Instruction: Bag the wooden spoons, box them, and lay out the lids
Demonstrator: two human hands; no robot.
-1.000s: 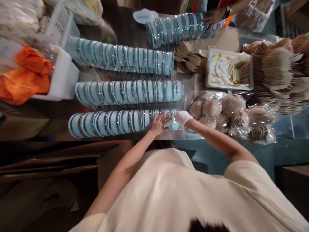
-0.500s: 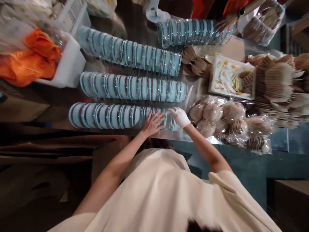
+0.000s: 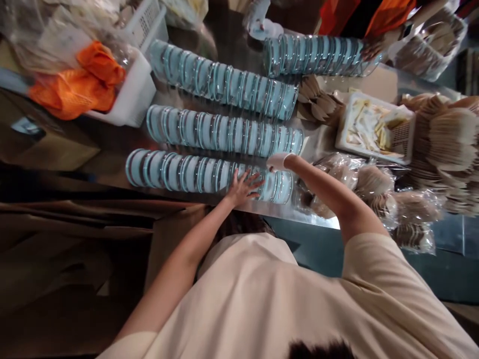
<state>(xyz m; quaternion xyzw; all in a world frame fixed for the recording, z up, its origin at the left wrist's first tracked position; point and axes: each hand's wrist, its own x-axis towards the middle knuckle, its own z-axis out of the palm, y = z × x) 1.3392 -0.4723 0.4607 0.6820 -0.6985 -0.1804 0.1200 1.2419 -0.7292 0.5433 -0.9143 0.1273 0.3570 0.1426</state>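
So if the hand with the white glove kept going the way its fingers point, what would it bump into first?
The gloved right hand points toward the far side of the table, over the nearest row of blue lids. Going straight on, it would probably meet the middle row of blue lids first, though how high it is above them is hard to judge.

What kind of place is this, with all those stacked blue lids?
Probably a food-packing or takeaway prep counter. Long rows of round light-blue lids lie along a metal worktop, clear bags of pale brown disposable spoons sit beside them, and a white basket of sachets stands behind.
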